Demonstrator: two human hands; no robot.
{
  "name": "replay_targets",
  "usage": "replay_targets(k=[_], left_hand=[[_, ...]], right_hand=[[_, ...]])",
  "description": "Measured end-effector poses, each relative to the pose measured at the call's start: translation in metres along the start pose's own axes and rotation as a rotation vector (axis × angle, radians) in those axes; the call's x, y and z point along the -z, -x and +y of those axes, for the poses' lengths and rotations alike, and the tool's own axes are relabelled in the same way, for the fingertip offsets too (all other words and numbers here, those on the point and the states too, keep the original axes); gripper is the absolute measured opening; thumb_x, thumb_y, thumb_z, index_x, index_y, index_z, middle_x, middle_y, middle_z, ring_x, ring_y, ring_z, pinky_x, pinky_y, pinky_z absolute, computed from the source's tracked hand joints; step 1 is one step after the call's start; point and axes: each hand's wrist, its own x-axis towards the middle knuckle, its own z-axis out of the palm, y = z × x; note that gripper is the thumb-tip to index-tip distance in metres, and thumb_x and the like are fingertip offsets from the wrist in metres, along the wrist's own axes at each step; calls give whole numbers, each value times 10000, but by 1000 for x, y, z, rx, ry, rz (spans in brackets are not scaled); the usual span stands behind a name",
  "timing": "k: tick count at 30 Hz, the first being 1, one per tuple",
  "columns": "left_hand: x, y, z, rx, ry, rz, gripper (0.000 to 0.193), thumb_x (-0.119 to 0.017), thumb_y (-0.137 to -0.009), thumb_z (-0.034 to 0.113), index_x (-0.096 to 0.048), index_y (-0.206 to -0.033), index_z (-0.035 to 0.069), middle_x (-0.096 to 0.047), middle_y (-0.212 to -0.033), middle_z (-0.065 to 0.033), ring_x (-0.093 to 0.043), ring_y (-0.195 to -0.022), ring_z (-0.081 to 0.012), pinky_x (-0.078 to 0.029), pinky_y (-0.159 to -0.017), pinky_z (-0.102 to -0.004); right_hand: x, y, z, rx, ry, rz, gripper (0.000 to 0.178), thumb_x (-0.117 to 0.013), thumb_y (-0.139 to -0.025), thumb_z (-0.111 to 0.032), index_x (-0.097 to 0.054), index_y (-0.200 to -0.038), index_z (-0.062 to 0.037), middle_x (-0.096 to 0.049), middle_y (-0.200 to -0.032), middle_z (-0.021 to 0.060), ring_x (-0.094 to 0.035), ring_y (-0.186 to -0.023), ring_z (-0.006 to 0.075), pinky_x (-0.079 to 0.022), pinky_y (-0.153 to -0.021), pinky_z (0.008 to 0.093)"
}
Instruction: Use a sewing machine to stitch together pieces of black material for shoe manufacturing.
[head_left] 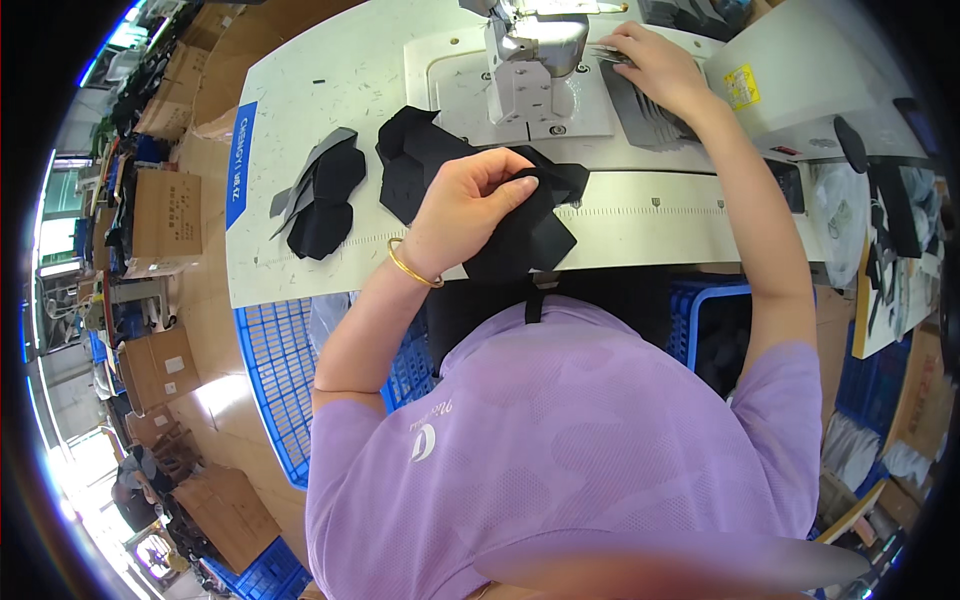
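Left hand (pixel 462 207): your thumb and finger are clamped on a black piece (pixel 525 238), at the counter's (pixel 350 95) near edge.
Right hand (pixel 660 68): your fingers are at the far end of the grey stack (pixel 640 110), right of the machine (pixel 528 88); can't tell if they grip.
Spacing: hands well apart.
Black pile (pixel 408 160): just beyond your left hand.
Loose pieces (pixel 328 195): grey and black, overlapping, near the counter's left edge.
Blue basket (pixel 272 365): below the near left corner.
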Motion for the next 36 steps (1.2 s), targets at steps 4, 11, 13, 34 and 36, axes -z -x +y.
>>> replay_targets(k=[4, 11, 13, 34, 36], left_hand=[[-3, 1, 3, -102, -194, 89, 154, -633, -932, 60, -655, -1054, -31, -656, -890, 11, -574, -814, -27, -484, -734, -177], [-4, -5, -2, -153, -84, 197, 131, -632, -936, 62, -648, -1032, -25, -669, -881, -1, -582, -806, -30, -485, -721, -176], [0, -3, -8, -185, -77, 275, 116, -640, -928, 63, -644, -998, -29, -653, -842, 8, -565, -777, -25, -471, -702, -179], [-29, 1, -13, -258, 172, 387, 199, -612, -889, 13, -630, -1086, -15, -649, -1017, -49, -589, -948, -103, -462, -858, -239], [-24, 3, -14, -264, 316, 237, 212, -646, -890, 33, -593, -1090, -13, -631, -981, -53, -583, -908, -95, -480, -793, -229]], right_hand=[[-6, -17, 17, 70, -23, -258, 238, -650, -853, -100, -561, -1071, -64, -566, -1085, 54, -593, -967, 277, -486, -817, 386], [-3, -12, 16, 138, 37, -217, 210, -658, -853, -103, -550, -1023, -44, -587, -963, 117, -593, -916, 303, -487, -795, 372], [24, -8, 1, 96, -72, -149, 216, -663, -852, -103, -558, -1031, -43, -600, -944, 100, -598, -899, 277, -486, -794, 355], [27, 60, -185, -592, -1073, 234, 130, -692, -891, -133, -635, -871, -19, -604, -668, -13, -527, -608, 31, -427, -559, 204], [26, 60, -186, -593, -1065, 238, 132, -688, -893, -130, -629, -873, -14, -598, -678, -11, -521, -613, 34, -427, -561, 207]])
